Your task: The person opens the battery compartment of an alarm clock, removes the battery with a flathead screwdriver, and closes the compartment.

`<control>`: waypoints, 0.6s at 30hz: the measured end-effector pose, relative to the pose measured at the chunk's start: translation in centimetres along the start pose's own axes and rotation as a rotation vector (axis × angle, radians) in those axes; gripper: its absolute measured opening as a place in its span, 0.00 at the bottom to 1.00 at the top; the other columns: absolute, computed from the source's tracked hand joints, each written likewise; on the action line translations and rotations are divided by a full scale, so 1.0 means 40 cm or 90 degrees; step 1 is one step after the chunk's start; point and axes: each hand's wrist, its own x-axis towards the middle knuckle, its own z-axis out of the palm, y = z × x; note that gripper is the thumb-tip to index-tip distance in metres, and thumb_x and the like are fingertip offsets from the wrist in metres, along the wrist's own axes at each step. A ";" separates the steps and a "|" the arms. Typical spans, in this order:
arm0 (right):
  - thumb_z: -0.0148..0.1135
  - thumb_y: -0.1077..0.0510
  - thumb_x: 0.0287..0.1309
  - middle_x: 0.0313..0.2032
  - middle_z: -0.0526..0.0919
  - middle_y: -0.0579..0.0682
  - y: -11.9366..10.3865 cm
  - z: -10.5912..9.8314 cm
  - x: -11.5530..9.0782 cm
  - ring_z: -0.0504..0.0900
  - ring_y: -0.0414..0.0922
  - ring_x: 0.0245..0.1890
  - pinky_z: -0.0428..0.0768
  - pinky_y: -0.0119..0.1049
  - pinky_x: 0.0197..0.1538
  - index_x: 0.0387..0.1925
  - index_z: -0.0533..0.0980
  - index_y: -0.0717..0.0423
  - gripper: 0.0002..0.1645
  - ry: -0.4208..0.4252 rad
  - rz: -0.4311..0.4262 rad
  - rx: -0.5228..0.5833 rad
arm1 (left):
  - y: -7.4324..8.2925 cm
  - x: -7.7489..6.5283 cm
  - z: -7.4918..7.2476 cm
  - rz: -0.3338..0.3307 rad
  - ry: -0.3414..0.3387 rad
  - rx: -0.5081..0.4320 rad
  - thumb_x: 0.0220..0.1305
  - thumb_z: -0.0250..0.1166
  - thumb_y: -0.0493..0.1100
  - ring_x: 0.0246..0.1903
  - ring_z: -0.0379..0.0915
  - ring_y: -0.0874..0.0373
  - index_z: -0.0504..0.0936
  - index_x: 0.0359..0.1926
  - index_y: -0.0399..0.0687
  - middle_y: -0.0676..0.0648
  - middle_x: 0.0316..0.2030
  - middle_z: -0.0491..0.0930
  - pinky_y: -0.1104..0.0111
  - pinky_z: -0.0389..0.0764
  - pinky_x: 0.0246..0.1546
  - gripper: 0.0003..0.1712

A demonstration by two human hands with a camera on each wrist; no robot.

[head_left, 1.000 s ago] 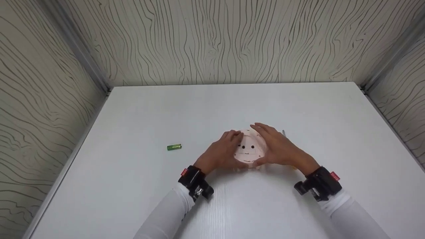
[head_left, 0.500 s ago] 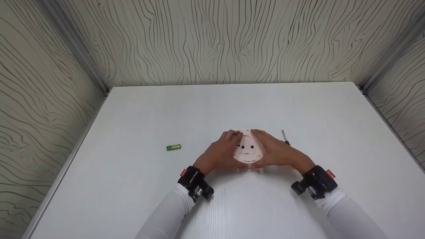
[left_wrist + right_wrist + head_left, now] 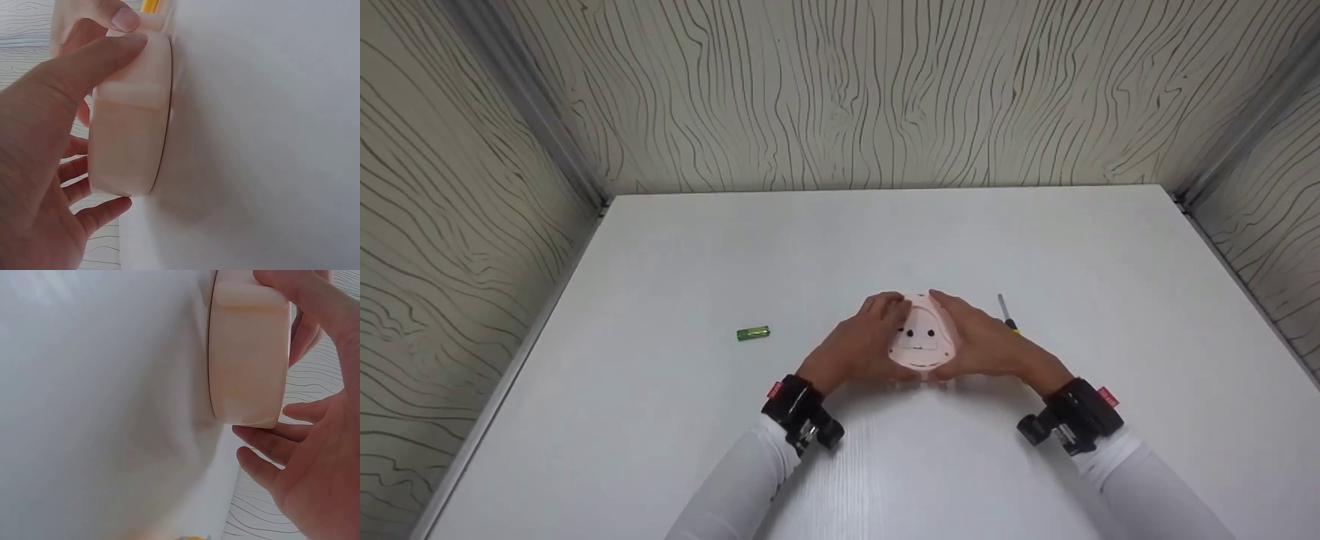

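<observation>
A pale pink alarm clock (image 3: 919, 341) with a rounded plastic case lies face down on the white table (image 3: 840, 247). Its back is up, showing dark round spots and a panel outline. My left hand (image 3: 864, 341) grips its left side, thumb along the near edge and fingers over the far part. On the opposite side my right hand (image 3: 986, 337) holds it, the two thumbs close together at the front. In the left wrist view the clock (image 3: 126, 129) stands between thumb and fingers, a stubby foot on its side. The right wrist view shows fingertips (image 3: 247, 433) at the clock's edge (image 3: 247, 365).
A green battery (image 3: 754, 332) lies on the table to the left of the hands. Just beyond the right hand is a screwdriver (image 3: 1005, 309), its yellow-and-black handle partly hidden by that hand. Wood-patterned panels (image 3: 840, 90) enclose the back and sides of the table.
The right hand's raised fingers have come down against the clock's side, and that hand has shifted slightly left. More of the screwdriver shows. The left hand stays in place.
</observation>
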 end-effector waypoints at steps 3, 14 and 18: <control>0.80 0.39 0.30 0.71 0.62 0.57 0.001 -0.003 -0.004 0.66 0.56 0.68 0.67 0.59 0.66 0.75 0.49 0.57 0.74 0.014 -0.004 -0.001 | 0.003 -0.001 -0.002 -0.001 -0.002 -0.002 0.48 0.70 0.69 0.71 0.52 0.56 0.52 0.75 0.52 0.49 0.73 0.53 0.61 0.73 0.62 0.60; 0.80 0.40 0.30 0.71 0.63 0.55 -0.015 -0.027 -0.021 0.65 0.57 0.69 0.67 0.60 0.65 0.74 0.53 0.56 0.71 0.070 -0.047 -0.062 | 0.022 0.016 -0.024 0.029 0.007 -0.014 0.47 0.69 0.71 0.75 0.44 0.50 0.46 0.77 0.56 0.43 0.76 0.47 0.54 0.63 0.70 0.64; 0.79 0.43 0.32 0.70 0.65 0.54 -0.028 -0.031 -0.024 0.67 0.55 0.67 0.69 0.59 0.65 0.74 0.54 0.56 0.69 0.080 -0.071 -0.052 | 0.037 0.027 -0.039 0.041 -0.007 -0.027 0.48 0.70 0.69 0.76 0.43 0.48 0.44 0.77 0.58 0.42 0.76 0.46 0.53 0.58 0.72 0.64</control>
